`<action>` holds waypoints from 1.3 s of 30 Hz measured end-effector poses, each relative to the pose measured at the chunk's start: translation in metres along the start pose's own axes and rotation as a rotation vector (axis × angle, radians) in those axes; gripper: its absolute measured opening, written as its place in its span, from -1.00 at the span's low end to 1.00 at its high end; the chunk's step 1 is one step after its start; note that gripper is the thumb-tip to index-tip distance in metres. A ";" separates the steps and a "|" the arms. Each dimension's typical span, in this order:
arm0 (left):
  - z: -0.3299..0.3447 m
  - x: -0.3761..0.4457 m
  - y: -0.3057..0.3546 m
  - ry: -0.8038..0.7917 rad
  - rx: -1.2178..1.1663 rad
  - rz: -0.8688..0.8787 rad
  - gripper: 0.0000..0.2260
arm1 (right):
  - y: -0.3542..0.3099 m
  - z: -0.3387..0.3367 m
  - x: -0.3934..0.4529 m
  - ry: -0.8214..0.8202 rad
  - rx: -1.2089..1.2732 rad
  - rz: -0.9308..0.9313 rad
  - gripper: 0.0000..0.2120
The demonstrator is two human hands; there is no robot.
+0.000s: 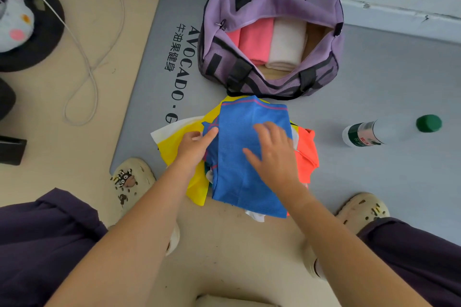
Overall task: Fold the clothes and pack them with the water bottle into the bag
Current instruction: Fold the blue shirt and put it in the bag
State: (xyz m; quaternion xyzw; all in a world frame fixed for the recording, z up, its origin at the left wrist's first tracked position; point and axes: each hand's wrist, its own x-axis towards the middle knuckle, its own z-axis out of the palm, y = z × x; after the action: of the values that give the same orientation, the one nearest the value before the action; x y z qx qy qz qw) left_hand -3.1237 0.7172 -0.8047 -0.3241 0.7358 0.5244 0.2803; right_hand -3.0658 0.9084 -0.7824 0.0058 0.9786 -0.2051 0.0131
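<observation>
A blue garment [237, 169] lies folded lengthwise on top of a pile with a yellow garment [174, 143] and an orange garment [307, 154] under it. My right hand [273, 151] lies flat on the blue cloth, fingers spread. My left hand [195, 143] touches the blue garment's left edge with straight fingers. The purple bag [274, 7] stands open behind the pile, with a pink roll [254, 41] and a white roll [287, 45] inside. A clear water bottle [389, 129] with a green cap lies on its side at the right.
A grey mat [399, 70] with black lettering covers the floor under the bag and bottle. My two feet in beige clogs [132, 177] flank the pile. A white cable [84, 62] loops at the left beside a dark round cushion [50, 32] with a plush toy.
</observation>
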 end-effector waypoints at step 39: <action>-0.023 -0.011 0.012 -0.227 -0.374 0.189 -0.70 | -0.007 0.021 0.023 -0.462 -0.031 -0.048 -0.09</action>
State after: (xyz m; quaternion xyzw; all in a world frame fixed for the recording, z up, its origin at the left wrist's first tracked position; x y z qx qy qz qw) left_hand -3.1278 0.7003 -0.7827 -0.2389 0.6166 0.7087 0.2461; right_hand -3.0888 0.8942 -0.7995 -0.0647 0.9526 -0.1860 0.2320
